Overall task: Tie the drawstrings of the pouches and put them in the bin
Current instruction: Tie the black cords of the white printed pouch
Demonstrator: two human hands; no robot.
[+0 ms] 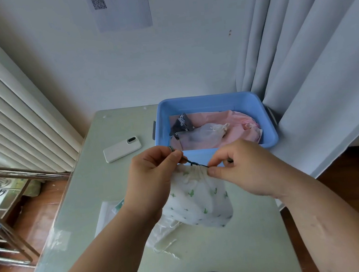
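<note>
A white pouch with small green prints [200,202] hangs above the table, its mouth gathered tight. A dark drawstring [196,163] runs across the gathered top. My left hand [154,178] pinches one end of the drawstring and my right hand [242,169] pinches the other, pulling the cord taut between them. Behind my hands stands the blue bin [212,103], holding a pink pouch [239,120], a sheer white tied pouch [205,134] and a dark patterned pouch [180,122]. More white pouches [162,233] lie on the table under the held one, partly hidden.
A white phone [122,149] lies face down on the pale green table [93,211], left of the bin. Curtains [309,55] hang at the right, a radiator [6,120] and a metal rack [2,209] stand at the left. A loose white string [167,248] trails on the table.
</note>
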